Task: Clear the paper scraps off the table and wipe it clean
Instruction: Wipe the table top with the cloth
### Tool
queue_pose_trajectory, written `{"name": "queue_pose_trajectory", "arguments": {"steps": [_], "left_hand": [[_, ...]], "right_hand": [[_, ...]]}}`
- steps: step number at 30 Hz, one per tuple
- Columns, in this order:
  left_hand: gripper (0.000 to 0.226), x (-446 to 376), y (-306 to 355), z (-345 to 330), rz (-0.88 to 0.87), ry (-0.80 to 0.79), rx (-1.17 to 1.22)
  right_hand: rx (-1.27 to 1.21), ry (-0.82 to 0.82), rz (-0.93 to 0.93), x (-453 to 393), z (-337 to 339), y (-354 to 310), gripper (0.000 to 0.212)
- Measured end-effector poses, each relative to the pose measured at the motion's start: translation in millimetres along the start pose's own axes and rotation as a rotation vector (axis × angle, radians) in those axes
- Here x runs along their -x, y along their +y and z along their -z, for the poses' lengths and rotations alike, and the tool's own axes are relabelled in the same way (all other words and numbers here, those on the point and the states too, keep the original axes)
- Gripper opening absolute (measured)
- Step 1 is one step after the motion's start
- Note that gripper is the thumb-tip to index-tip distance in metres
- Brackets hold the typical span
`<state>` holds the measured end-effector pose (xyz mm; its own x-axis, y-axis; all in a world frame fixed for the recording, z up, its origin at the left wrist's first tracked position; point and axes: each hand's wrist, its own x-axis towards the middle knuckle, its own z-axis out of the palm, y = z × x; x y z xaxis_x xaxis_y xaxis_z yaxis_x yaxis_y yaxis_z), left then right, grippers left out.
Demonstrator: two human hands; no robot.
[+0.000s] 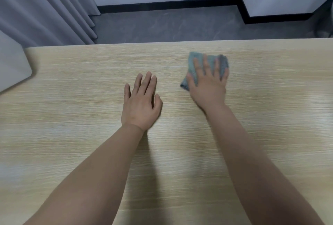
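A blue-grey cloth (193, 59) lies on the light wooden table (81, 84), right of centre and near the far edge. My right hand (209, 82) presses flat on it with straight, spread fingers, covering most of the cloth. My left hand (140, 102) rests flat on the bare tabletop at the centre, fingers straight and holding nothing. No paper scraps show anywhere on the table.
A grey, rounded object (12, 66) stands off the table's left end. Grey curtains (39, 8) hang at the back left. Beyond the far edge lies grey floor (171, 24) with a black skirting along a white wall.
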<state>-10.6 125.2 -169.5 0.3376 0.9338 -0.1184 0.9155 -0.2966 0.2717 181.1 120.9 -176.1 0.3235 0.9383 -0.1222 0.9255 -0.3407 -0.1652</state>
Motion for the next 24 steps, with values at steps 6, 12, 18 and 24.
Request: {"name": "queue_pose_trajectory", "arguments": {"steps": [6,12,18,24], "left_hand": [[0.055,1,0,-1,-0.004,0.021,0.002],[0.06,1,0,-1,-0.004,0.016,-0.003],[0.061,1,0,0,-0.006,0.016,-0.024],[0.061,1,0,-1,-0.008,0.015,-0.034]], "right_hand": [[0.018,-0.065,0.336,5,-2,-16,0.055],[-0.028,0.03,-0.047,-39,7,34,0.056],[-0.01,0.026,-0.14,-44,5,0,0.056],[0.001,-0.02,0.18,-45,-1,-36,0.055]]}}
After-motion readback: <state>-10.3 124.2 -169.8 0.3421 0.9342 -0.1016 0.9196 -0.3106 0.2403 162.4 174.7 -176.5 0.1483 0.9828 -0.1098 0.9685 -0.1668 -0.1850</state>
